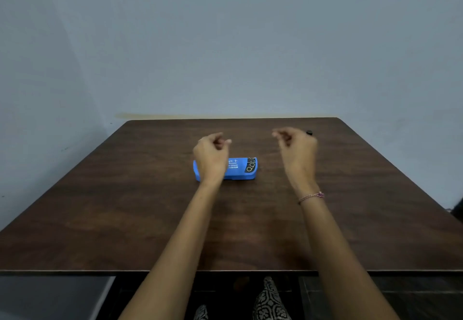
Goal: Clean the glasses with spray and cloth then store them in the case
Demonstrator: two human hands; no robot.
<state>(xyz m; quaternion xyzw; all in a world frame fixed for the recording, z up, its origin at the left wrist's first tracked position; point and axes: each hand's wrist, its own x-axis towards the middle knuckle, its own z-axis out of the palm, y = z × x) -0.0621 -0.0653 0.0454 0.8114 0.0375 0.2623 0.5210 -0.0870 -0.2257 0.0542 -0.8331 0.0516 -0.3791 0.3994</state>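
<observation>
One blue case [241, 169] lies flat on the dark wooden bench [125, 207], lid down, its long side running left to right. White lettering is printed on its top, and a black patch with a ring-like mark sits at its right end. It is the only case in view.

Two bare hands are raised above the bench. The left hand [211, 155] hovers over the left end of the case and hides that end from the camera. Its grip is closed, fingers curled in with the thumb meeting the fingertips, and nothing shows inside it. The right hand [298, 148] hangs to the right of the case and a little beyond it, well apart from it. Its grip is drawn together in the same way, and no object can be seen in it.

One thin bracelet [312, 196] circles the right wrist. One small black thing [309, 133] sits beyond the case to the right, just behind the right hand; it is too small to make out. A plain grey-blue wall [225, 44] rises beyond the case. Patterned black-and-white cloth [270, 299] shows below the bench's near edge.
</observation>
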